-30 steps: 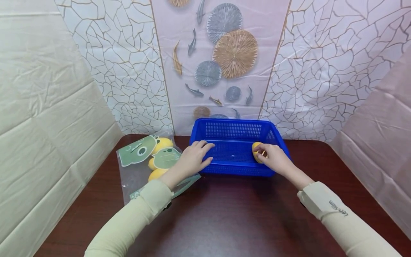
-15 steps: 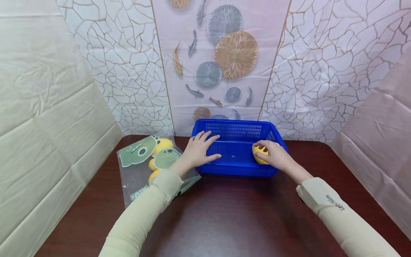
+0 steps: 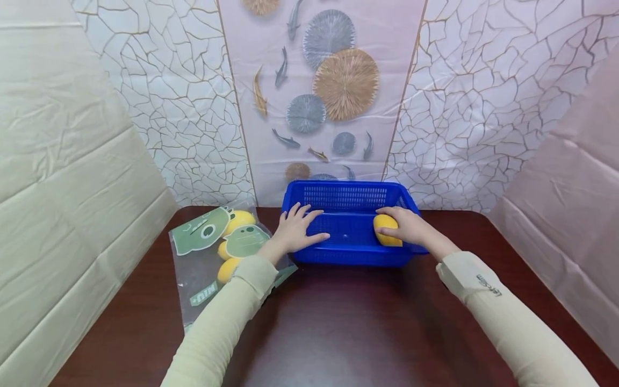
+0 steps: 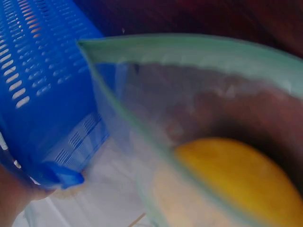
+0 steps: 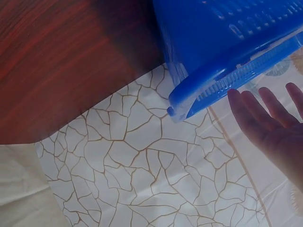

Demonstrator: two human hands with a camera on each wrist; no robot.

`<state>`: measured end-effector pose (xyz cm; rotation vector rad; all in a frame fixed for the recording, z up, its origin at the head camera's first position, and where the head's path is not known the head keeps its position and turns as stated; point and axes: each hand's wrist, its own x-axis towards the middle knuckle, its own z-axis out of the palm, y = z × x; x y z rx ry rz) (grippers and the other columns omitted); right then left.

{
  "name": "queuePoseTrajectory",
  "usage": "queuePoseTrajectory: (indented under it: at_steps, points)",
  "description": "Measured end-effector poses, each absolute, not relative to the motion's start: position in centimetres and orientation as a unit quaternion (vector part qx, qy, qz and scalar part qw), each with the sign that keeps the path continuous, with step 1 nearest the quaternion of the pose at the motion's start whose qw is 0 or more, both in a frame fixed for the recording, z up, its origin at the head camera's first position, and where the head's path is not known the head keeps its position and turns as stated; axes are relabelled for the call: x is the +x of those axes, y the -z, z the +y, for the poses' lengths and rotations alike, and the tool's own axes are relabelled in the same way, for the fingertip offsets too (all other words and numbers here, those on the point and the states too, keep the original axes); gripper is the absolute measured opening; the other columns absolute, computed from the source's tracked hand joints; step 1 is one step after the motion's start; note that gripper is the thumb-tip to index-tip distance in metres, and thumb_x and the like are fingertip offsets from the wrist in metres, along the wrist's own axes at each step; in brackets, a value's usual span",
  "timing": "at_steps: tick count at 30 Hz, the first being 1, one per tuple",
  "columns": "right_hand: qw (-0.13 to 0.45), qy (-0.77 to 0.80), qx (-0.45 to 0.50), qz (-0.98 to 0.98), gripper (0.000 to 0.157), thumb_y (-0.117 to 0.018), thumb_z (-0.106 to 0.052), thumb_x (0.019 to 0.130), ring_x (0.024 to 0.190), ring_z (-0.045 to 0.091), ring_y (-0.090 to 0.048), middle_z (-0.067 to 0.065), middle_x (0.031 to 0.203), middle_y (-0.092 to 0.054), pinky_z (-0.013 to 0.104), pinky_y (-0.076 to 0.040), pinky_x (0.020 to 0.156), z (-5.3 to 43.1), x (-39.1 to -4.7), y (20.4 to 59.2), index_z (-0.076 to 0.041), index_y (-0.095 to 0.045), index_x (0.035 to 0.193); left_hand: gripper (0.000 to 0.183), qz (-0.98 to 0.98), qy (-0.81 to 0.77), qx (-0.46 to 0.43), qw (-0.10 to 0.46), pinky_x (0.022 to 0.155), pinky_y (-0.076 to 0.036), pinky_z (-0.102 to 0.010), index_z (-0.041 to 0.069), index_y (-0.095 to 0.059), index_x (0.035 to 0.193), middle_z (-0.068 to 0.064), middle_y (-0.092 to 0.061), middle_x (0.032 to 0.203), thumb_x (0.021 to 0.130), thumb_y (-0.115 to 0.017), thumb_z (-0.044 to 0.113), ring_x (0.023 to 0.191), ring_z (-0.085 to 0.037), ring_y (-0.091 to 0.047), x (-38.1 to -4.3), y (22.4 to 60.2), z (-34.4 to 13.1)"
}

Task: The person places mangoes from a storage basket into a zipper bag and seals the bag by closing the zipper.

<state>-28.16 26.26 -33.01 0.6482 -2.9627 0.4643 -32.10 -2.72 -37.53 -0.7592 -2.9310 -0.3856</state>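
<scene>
A yellow mango [image 3: 388,237], oval and smooth, lies inside the right end of the blue plastic basket [image 3: 355,258]. My right hand [image 3: 410,224] is over it, the thumb across its near side and the fingers behind. In the right wrist view those fingers [image 5: 272,116] look fairly straight, and the mango is out of sight. Fingers spread, my left hand [image 3: 293,230] is over the basket's left front corner and holds nothing. Left of it lies a clear bag [image 3: 200,277] with green cartoon prints and several yellow mangoes [image 4: 232,165] inside.
The dark red-brown table [image 3: 348,328] carries both basket and bag. Behind it hangs a patterned cloth backdrop [image 3: 309,70], close to the basket's far wall. Pale cloth sides [image 3: 72,215] flank the table. My left forearm passes over the bag's right part.
My left hand has spread its fingers and shifted slightly over the basket corner. The right hand's fingers have straightened around the mango, which stays in nearly the same spot. The view has turned slightly right.
</scene>
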Motion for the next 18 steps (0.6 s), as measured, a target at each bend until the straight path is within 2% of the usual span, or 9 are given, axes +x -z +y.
queuePoseTrajectory:
  at_steps: [8, 14, 18]
  points:
    - [-0.008, -0.125, 0.193, -0.973, 0.051, -0.062, -0.022, 0.088, 0.124, 0.048, -0.042, 0.03, 0.13, -0.051, 0.059, -0.035, 0.102, 25.6, -29.3, 32.2, 0.005, -0.05, 0.129, 0.064, -0.965, 0.128, -0.229, 0.019, 0.113, -0.01, -0.061, 0.028, -0.038, 0.144, -0.009, -0.025, 0.155, 0.089, -0.044, 0.062, 0.145, -0.034, -0.012, -32.3, 38.1, -2.3]
    - [-0.022, -0.117, 0.187, -0.975, 0.051, -0.062, -0.022, 0.088, 0.124, 0.048, -0.042, 0.031, 0.13, -0.05, 0.058, -0.035, 0.102, 25.4, -30.1, 32.1, 0.005, -0.05, 0.129, 0.06, -0.968, 0.102, -0.23, -0.003, 0.113, -0.006, -0.061, 0.027, -0.04, 0.142, -0.01, -0.027, 0.154, 0.092, -0.041, 0.059, 0.143, -0.032, -0.022, -32.3, 38.0, -2.1]
    - [-0.023, -0.117, 0.188, -0.975, 0.05, -0.062, -0.022, 0.088, 0.123, 0.047, -0.045, 0.031, 0.129, -0.052, 0.057, -0.036, 0.102, 25.3, -30.9, 32.3, 0.006, -0.051, 0.127, 0.055, -0.968, 0.094, -0.235, -0.008, 0.112, -0.005, -0.063, 0.026, -0.042, 0.141, -0.012, -0.034, 0.15, 0.093, -0.043, 0.053, 0.14, -0.034, -0.029, -32.7, 38.1, -2.0]
